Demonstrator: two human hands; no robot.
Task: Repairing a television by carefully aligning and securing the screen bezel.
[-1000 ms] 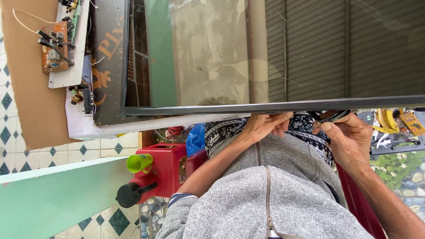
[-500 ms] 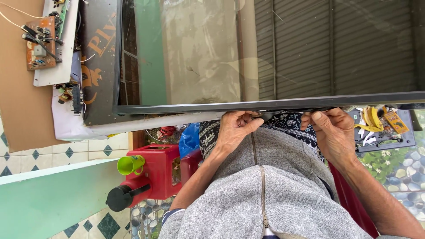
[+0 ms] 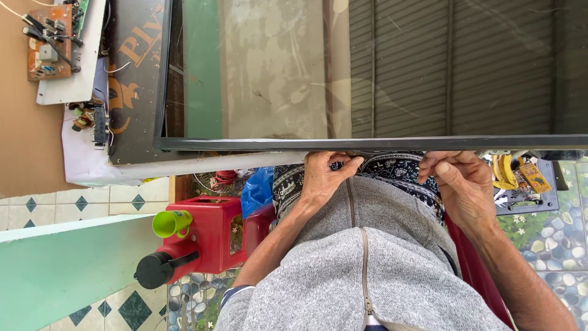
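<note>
I see both hands at the near edge of the large dark glass-fronted flat panel (image 3: 367, 73): left hand (image 3: 321, 178) and right hand (image 3: 462, 184) pinching its thin black frame edge (image 3: 367, 143). Panel not yet lifted clear.

We have both hands on the near edge of the flat screen panel (image 3: 367, 73): left hand (image 3: 323, 178) with fingers curled at the dark frame edge, right hand (image 3: 462, 184) gripping it further along. Glass reflects shutters and a wall. Circuit board (image 3: 49, 43) sits near the panel's far corner. Red stool (image 3: 211, 236) carries a green cup (image 3: 170, 223) and black mug (image 3: 153, 270).
</note>
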